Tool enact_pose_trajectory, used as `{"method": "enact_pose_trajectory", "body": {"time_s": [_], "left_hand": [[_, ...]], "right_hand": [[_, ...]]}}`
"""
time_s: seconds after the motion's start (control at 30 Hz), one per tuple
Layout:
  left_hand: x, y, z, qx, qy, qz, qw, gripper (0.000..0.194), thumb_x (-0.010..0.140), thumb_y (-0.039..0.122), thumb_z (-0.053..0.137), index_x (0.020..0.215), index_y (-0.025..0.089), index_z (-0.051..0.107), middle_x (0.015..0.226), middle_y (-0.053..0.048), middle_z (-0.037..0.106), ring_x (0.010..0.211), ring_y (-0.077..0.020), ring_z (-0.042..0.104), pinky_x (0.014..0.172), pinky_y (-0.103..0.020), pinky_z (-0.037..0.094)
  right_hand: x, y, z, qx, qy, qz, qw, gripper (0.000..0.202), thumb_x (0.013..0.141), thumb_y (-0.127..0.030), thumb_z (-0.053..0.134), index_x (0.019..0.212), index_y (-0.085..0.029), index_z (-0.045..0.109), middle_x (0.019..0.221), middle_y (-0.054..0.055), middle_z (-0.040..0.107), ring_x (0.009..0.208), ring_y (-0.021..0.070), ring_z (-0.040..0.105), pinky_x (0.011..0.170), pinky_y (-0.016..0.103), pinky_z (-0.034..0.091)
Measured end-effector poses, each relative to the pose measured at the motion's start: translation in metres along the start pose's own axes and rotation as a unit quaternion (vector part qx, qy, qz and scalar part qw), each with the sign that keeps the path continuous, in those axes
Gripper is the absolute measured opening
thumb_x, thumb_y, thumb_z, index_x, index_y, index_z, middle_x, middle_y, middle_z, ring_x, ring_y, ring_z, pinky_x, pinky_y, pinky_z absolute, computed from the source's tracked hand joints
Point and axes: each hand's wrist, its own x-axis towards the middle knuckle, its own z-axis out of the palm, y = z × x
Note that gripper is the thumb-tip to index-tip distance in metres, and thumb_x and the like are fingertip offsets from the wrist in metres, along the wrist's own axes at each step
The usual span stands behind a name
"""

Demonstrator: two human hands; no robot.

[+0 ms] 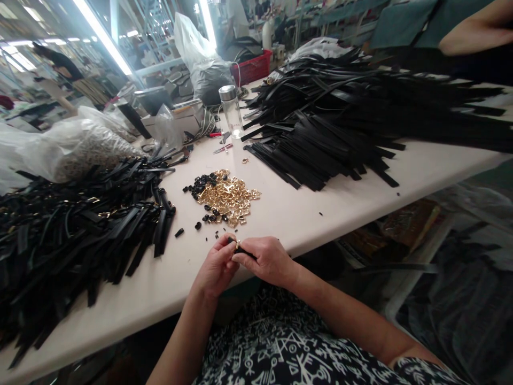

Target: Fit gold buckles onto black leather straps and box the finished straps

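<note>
Close together at the table's front edge, both my hands are closed on one black strap [245,251]. A small gold buckle [237,245] sits on the strap between my fingertips. My left hand [216,266] pinches the strap's end, with the fingers bent. My right hand [269,259] grips the strap from the other side, thumb along it; much of the strap is hidden in this hand. Just beyond lies a pile of gold buckles [230,195], with small black loops [202,184] heaped at its left side.
Black straps with gold buckles [120,230] cover the table's left side. Plain black straps [320,144] are heaped at the right. A glass bottle [232,113], red-handled snips [223,148] and a red basket [252,68] stand or lie farther back. Another person's arm [476,32] shows upper right.
</note>
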Motion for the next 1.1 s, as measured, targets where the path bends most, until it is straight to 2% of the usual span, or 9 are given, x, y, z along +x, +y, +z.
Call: {"method": "enact_pose_trajectory", "body": {"time_s": [0.2, 0.3, 0.4, 0.6, 0.77, 0.87, 0.97, 1.1], "left_hand": [[0.000, -0.008, 0.001, 0.019, 0.023, 0.014, 0.999, 0.041, 0.060, 0.032, 0.090, 0.083, 0.016, 0.061, 0.062, 0.008, 0.052, 0.042, 0.0009, 0.036, 0.039, -0.009, 0.028], [-0.002, -0.011, 0.001, 0.032, 0.044, 0.041, 0.998, 0.040, 0.061, 0.041, 0.089, 0.078, 0.015, 0.063, 0.061, 0.006, 0.053, 0.044, -0.0013, 0.039, 0.040, -0.012, 0.030], [-0.005, -0.013, 0.000, 0.056, 0.033, 0.078, 0.995, 0.037, 0.064, 0.045, 0.085, 0.074, 0.016, 0.064, 0.057, 0.005, 0.050, 0.047, -0.0036, 0.040, 0.045, -0.015, 0.034], [-0.008, -0.011, -0.011, 0.138, -0.007, 0.114, 0.984, 0.023, 0.064, 0.027, 0.082, 0.081, 0.015, 0.071, 0.057, 0.004, 0.054, 0.051, -0.0064, 0.044, 0.050, -0.019, 0.037], [-0.007, -0.010, -0.013, 0.145, 0.000, 0.122, 0.982, 0.027, 0.068, 0.038, 0.083, 0.077, 0.015, 0.072, 0.055, 0.001, 0.057, 0.050, -0.0081, 0.048, 0.049, -0.020, 0.039], [-0.006, -0.011, -0.010, 0.117, 0.014, 0.102, 0.988, 0.033, 0.067, 0.042, 0.085, 0.078, 0.014, 0.073, 0.053, 0.002, 0.057, 0.049, -0.0071, 0.048, 0.048, -0.018, 0.039], [-0.005, -0.010, -0.007, 0.081, 0.042, 0.076, 0.993, 0.036, 0.058, 0.040, 0.090, 0.078, 0.014, 0.074, 0.061, 0.000, 0.062, 0.050, -0.0056, 0.050, 0.047, -0.016, 0.040], [-0.003, -0.003, -0.005, 0.046, 0.085, 0.126, 0.987, 0.036, 0.052, 0.034, 0.093, 0.074, 0.015, 0.073, 0.064, 0.001, 0.064, 0.051, -0.0043, 0.051, 0.048, -0.015, 0.041]], "right_hand": [[-0.005, 0.000, 0.008, -0.059, 0.059, 0.002, 0.997, 0.043, 0.098, -0.047, 0.049, 0.066, -0.019, 0.052, 0.062, 0.002, 0.059, 0.057, 0.0127, 0.047, 0.058, 0.029, 0.028], [-0.005, -0.001, 0.009, -0.038, 0.067, 0.036, 0.996, 0.044, 0.098, -0.045, 0.048, 0.062, -0.019, 0.050, 0.059, 0.001, 0.057, 0.056, 0.0121, 0.046, 0.057, 0.029, 0.029], [-0.005, -0.002, 0.009, 0.016, 0.069, 0.079, 0.994, 0.043, 0.096, -0.041, 0.051, 0.059, -0.019, 0.049, 0.056, -0.001, 0.054, 0.054, 0.0108, 0.043, 0.056, 0.028, 0.028], [-0.003, -0.005, 0.000, 0.139, 0.011, 0.112, 0.984, 0.038, 0.097, -0.037, 0.049, 0.068, -0.018, 0.063, 0.063, 0.000, 0.062, 0.060, 0.0119, 0.053, 0.060, 0.025, 0.037], [-0.002, -0.004, -0.004, 0.158, -0.022, 0.097, 0.982, 0.039, 0.098, -0.038, 0.046, 0.073, -0.018, 0.068, 0.069, 0.001, 0.067, 0.063, 0.0128, 0.057, 0.063, 0.025, 0.040], [-0.001, -0.002, -0.002, 0.128, -0.028, 0.087, 0.987, 0.040, 0.097, -0.038, 0.047, 0.069, -0.017, 0.065, 0.067, 0.002, 0.065, 0.062, 0.0127, 0.056, 0.062, 0.025, 0.039], [-0.002, 0.001, -0.001, 0.100, -0.033, 0.071, 0.992, 0.037, 0.096, -0.038, 0.049, 0.067, -0.018, 0.061, 0.065, 0.001, 0.062, 0.061, 0.0125, 0.053, 0.061, 0.026, 0.037], [-0.004, 0.004, -0.006, 0.107, -0.050, 0.064, 0.991, 0.024, 0.094, -0.030, 0.053, 0.075, -0.019, 0.060, 0.069, 0.000, 0.062, 0.064, 0.0125, 0.052, 0.062, 0.025, 0.037]]}}
